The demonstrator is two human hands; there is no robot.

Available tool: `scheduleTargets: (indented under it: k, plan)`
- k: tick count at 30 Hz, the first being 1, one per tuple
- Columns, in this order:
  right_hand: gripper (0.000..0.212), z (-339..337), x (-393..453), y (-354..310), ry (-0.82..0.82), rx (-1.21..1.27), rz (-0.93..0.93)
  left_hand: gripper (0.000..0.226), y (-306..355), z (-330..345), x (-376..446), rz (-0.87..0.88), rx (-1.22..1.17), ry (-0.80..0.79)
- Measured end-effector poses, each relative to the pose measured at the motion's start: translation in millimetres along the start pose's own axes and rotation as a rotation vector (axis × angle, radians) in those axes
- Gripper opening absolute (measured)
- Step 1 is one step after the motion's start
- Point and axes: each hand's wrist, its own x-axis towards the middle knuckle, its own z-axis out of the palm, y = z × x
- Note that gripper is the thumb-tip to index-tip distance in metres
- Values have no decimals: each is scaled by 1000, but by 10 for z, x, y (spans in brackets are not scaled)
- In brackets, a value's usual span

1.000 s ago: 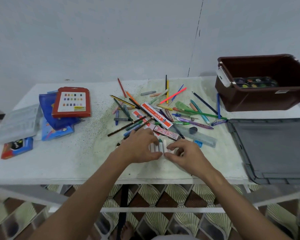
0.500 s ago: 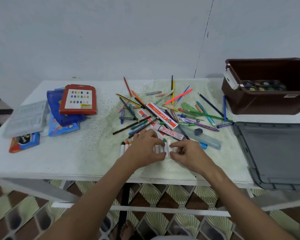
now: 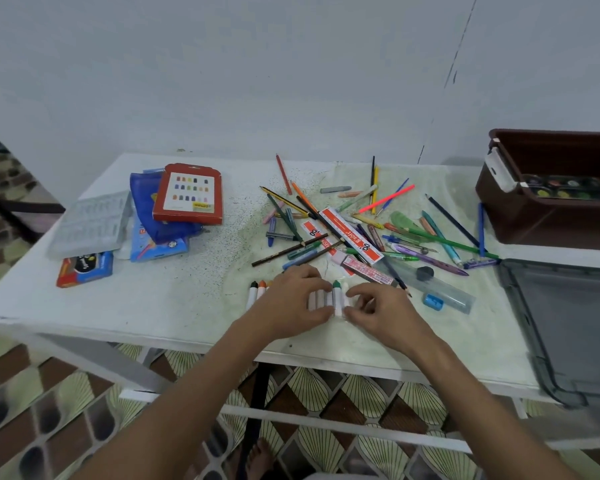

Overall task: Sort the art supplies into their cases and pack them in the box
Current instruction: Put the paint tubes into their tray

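Left grip: our left hand [image 3: 293, 299] lies over a row of white-bodied crayons [image 3: 336, 297], fingers curled down onto them and holding them together from the left.
Right grip: our right hand [image 3: 383, 311] meets the row from the right, thumb and fingertips pinching its end crayon.
Crayons: they lie side by side on the surface [image 3: 174, 299] near its front edge, tips pointing away from us; a green tip shows between our hands, and black and orange tips stick out left of our left hand.
Just beyond: a pink-printed flat packet [image 3: 368, 270] lies touching the heap, with a clear ruler [image 3: 444, 289] carrying a dark round eraser [image 3: 425, 273], and a blue sharpener [image 3: 433, 302] beside the ruler's near edge.
Middle heap: we see loose coloured pencils [image 3: 291, 220], pens and pastels crossing one another, with a red-and-white carton [image 3: 350, 235] lying aslant on top.
Left side: a red case [image 3: 189, 194] rests on a blue pouch [image 3: 146, 202]; a clear plastic tray [image 3: 90, 223] sits left of it, and a small red-and-blue box [image 3: 84, 268] lies nearer us.
Right side: a grey lid [image 3: 568, 323] lies flat at the surface's right end.
Far right: the brown box [image 3: 548, 216] stands beyond the lid, holding a paint palette [image 3: 565, 187].
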Motion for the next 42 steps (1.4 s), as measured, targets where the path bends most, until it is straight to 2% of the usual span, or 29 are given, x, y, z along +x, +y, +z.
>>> scheduleTargets:
  k: [2,5,9,12,17,21,23,26,32,38,42]
  plan:
    - [37,64,25,-35,59,-100,-48,37,-83,-112,-46,-30,-62,17]
    - [42,103,92,-109,89,-103,-143,32,-256,-346,-84,-128,-119,124]
    - [56,151,167,-271,-39,-150,-220,28,-625,-701,-200,-245,-94,216]
    - [69,235,213,-378,-126,-170,-267,31,-923,-978,-347,-360,-41,343]
    - [86,390,340,-493,-254,-230,-272,36,-1553,-1365,-718,-709,82,505]
    - [83,479,427,-509,-236,-259,-286,62,-1904,-1373,-1031,-1076,156,612]
    - [82,499,458,-508,-231,-242,-285,76,-1956,-1324,-1102,-1163,165,607]
    - [83,523,499,-520,-245,-256,-297,86,-2056,-1246,-1138,-1173,97,622]
    - [84,572,556,-527,-260,-239,-291,78,-2106,-1234,-1133,-1166,68,705]
    - [82,573,579,-499,-255,-204,-302,81,-1767,-1006,-1103,-1145,205,612]
    - [83,578,595,-486,-254,-205,-296,73,-1396,-729,-1064,-972,343,417]
